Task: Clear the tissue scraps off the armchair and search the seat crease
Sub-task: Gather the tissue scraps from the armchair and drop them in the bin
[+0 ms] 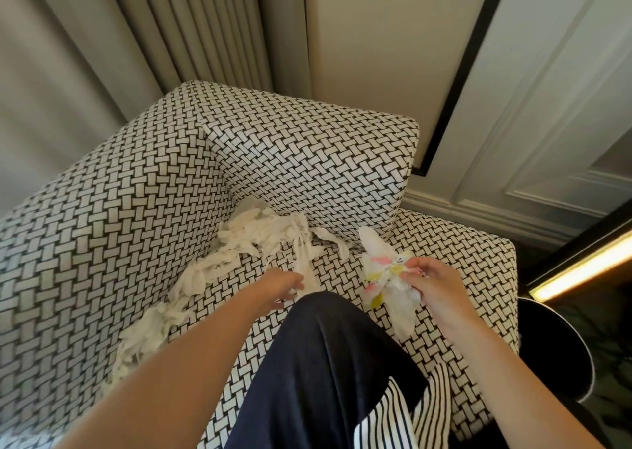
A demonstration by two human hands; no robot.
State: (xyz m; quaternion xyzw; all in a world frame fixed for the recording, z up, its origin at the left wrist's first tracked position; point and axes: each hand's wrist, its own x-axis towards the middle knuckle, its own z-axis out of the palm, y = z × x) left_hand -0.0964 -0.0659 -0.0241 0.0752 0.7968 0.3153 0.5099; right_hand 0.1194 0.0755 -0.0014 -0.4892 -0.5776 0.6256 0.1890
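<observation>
Armchair (143, 188) in black-and-white weave; torn white tissue scraps (260, 236) strewn along seat crease; a knee in dark trousers (318, 339) on the seat.

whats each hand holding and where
Right hand pinches a wad of printed tissue at its middle. Left hand hovers by the white scraps, seemingly holding nothing.

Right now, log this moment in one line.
left hand: extended toward loose tissue scraps | right hand: grips gathered tissue wad | armchair: not yet cleared
</observation>
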